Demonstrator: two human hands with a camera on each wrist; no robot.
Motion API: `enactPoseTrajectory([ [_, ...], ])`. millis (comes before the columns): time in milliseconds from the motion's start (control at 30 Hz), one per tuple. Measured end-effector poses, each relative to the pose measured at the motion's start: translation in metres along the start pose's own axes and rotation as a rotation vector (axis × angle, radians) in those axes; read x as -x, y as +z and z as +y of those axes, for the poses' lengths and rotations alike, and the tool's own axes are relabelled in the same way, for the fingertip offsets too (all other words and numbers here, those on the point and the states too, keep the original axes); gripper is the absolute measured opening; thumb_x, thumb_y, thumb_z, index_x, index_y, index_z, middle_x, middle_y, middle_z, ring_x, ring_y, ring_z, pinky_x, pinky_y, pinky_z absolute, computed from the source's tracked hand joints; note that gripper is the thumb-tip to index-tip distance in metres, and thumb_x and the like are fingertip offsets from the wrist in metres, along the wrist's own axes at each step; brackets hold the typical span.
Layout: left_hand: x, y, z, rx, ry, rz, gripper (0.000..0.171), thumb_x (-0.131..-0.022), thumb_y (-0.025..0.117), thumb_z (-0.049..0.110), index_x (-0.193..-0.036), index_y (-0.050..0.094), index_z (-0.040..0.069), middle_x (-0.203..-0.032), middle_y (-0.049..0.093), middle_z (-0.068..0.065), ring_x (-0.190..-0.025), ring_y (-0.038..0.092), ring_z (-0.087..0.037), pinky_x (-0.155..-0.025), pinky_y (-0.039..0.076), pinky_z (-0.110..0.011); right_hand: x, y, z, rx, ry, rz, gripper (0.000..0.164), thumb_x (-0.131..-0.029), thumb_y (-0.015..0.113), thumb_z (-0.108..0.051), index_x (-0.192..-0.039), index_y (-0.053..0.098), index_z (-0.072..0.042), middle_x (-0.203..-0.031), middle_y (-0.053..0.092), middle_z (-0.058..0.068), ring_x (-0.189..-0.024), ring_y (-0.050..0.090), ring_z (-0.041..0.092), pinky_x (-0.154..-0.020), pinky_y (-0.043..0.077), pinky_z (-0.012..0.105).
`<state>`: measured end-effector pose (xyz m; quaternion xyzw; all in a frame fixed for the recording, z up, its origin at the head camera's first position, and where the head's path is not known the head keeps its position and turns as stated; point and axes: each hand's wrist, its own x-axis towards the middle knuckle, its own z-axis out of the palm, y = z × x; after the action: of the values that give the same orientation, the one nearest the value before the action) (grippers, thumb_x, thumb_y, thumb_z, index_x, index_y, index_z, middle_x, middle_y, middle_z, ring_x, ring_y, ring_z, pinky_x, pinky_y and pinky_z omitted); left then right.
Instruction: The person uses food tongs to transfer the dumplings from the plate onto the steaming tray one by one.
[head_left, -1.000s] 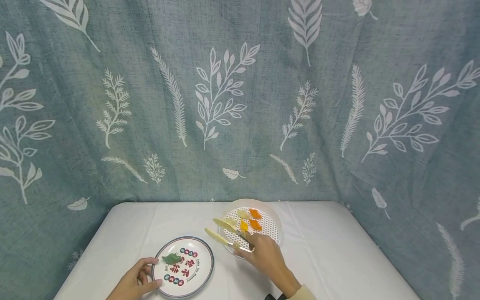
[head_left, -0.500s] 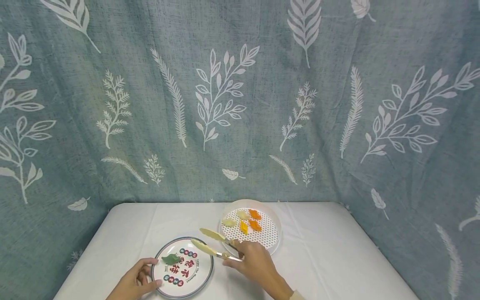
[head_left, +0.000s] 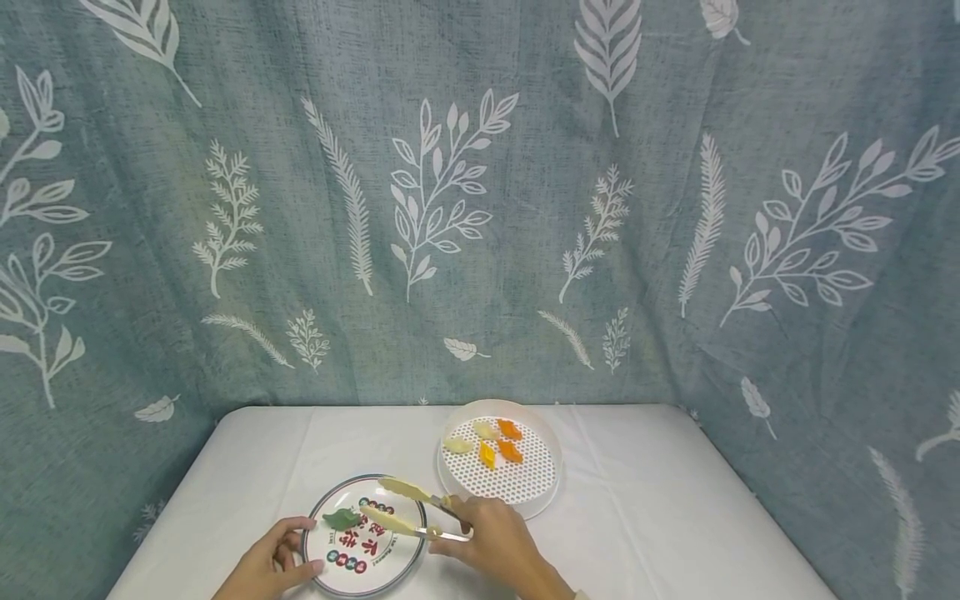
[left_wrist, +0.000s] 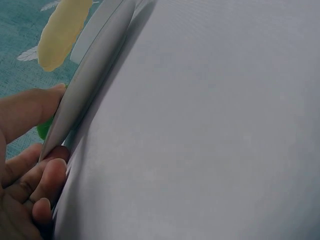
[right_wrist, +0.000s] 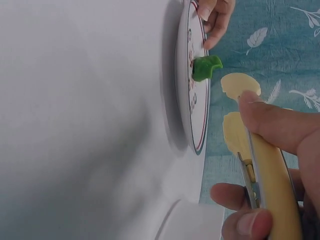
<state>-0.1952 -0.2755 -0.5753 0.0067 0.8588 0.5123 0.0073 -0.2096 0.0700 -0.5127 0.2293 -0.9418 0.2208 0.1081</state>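
Observation:
My left hand (head_left: 273, 558) pinches the left rim of a white plate (head_left: 390, 567) with a blue-edged border and red lettering, thumb above and fingers beneath. The left wrist view shows the plate's underside (left_wrist: 95, 65) at that grip. On the plate lies a green dumpling-shaped piece (head_left: 342, 518), its wavy edge clear in the right wrist view. My right hand (head_left: 491, 533) holds metal tongs (head_left: 396, 523) with pale yellow tips and grips. Their tips are spread apart over the plate, right of the green piece, with nothing between them.
Behind the plate, to the right, stands a round white perforated tray (head_left: 525, 483). Two orange pieces (head_left: 510, 451), two pale ones (head_left: 458, 445) and a yellow one (head_left: 487, 455) lie in it. A white cloth covers the table (head_left: 637, 500); a leaf-patterned curtain (head_left: 450, 250) hangs behind.
My right hand has carried the spread tongs leftward and toward me, from over the round tray to over the plate. My left hand and the green piece have stayed in place.

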Motion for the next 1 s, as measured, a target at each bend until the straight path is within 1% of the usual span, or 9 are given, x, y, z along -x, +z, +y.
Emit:
enactPoseTrajectory([
  [100, 0.0, 0.0, 0.0, -0.004, -0.003, -0.002, 0.072, -0.076, 0.092, 0.021, -0.135, 0.056, -0.001, -0.092, 0.06, -0.003, -0.071, 0.049, -0.016, -0.063, 0.044, -0.025, -0.001, 0.003, -0.004, 0.001, -0.013, -0.016, 0.053, -0.077, 0.084, -0.059, -0.108, 0.08, -0.016, -0.063, 0.048, -0.019, -0.058, 0.04, 0.002, -0.055, 0.037, 0.022],
  [267, -0.001, 0.002, 0.001, -0.016, -0.03, 0.029, 0.072, -0.074, 0.093, 0.019, -0.134, 0.057, 0.0, -0.09, 0.059, -0.002, -0.072, 0.049, -0.017, -0.063, 0.044, -0.025, -0.002, 0.008, -0.009, 0.016, -0.057, -0.012, 0.048, -0.078, 0.083, -0.059, -0.103, 0.078, -0.019, -0.063, 0.047, -0.02, -0.06, 0.04, 0.002, -0.055, 0.037, 0.021],
  [367, -0.002, 0.004, 0.001, -0.027, -0.044, 0.045, 0.073, -0.073, 0.093, 0.019, -0.134, 0.057, 0.0, -0.09, 0.058, -0.002, -0.073, 0.049, -0.018, -0.062, 0.043, -0.025, -0.003, 0.011, -0.011, 0.028, -0.072, -0.014, 0.051, -0.078, 0.082, -0.06, -0.106, 0.078, -0.019, -0.063, 0.047, -0.021, -0.06, 0.039, 0.001, -0.056, 0.036, 0.02],
  [533, -0.003, 0.004, 0.001, -0.028, -0.046, 0.043, 0.073, -0.074, 0.093, 0.02, -0.134, 0.057, 0.0, -0.091, 0.056, -0.002, -0.073, 0.048, -0.018, -0.063, 0.043, -0.025, -0.004, 0.018, -0.013, 0.05, -0.097, -0.027, 0.059, -0.079, 0.08, -0.061, -0.122, 0.077, -0.021, -0.066, 0.049, -0.019, -0.06, 0.039, 0.0, -0.058, 0.035, 0.02],
  [733, -0.002, 0.003, 0.001, -0.021, -0.038, 0.03, 0.071, -0.075, 0.092, 0.02, -0.134, 0.057, 0.001, -0.092, 0.055, -0.003, -0.073, 0.048, -0.017, -0.064, 0.043, -0.026, -0.006, 0.026, -0.016, 0.017, -0.106, -0.046, 0.059, -0.079, 0.081, -0.057, -0.125, 0.076, -0.02, -0.068, 0.051, -0.019, -0.06, 0.041, 0.0, -0.057, 0.037, 0.019],
  [867, -0.001, 0.003, 0.001, -0.032, -0.036, 0.042, 0.072, -0.074, 0.093, 0.02, -0.134, 0.058, 0.001, -0.091, 0.055, -0.003, -0.072, 0.048, -0.017, -0.064, 0.043, -0.026, -0.007, 0.03, -0.018, 0.026, -0.095, -0.069, 0.058, -0.081, 0.08, -0.057, -0.127, 0.075, -0.022, -0.069, 0.05, -0.019, -0.06, 0.041, 0.0, -0.057, 0.037, 0.02],
  [1000, -0.001, 0.003, 0.001, -0.036, -0.036, 0.043, 0.072, -0.074, 0.093, 0.02, -0.134, 0.058, 0.001, -0.09, 0.055, -0.002, -0.072, 0.048, -0.017, -0.064, 0.043, -0.026, -0.008, 0.034, -0.019, 0.046, -0.114, -0.059, 0.056, -0.083, 0.079, -0.056, -0.127, 0.074, -0.023, -0.068, 0.048, -0.019, -0.059, 0.039, 0.0, -0.057, 0.035, 0.019],
])
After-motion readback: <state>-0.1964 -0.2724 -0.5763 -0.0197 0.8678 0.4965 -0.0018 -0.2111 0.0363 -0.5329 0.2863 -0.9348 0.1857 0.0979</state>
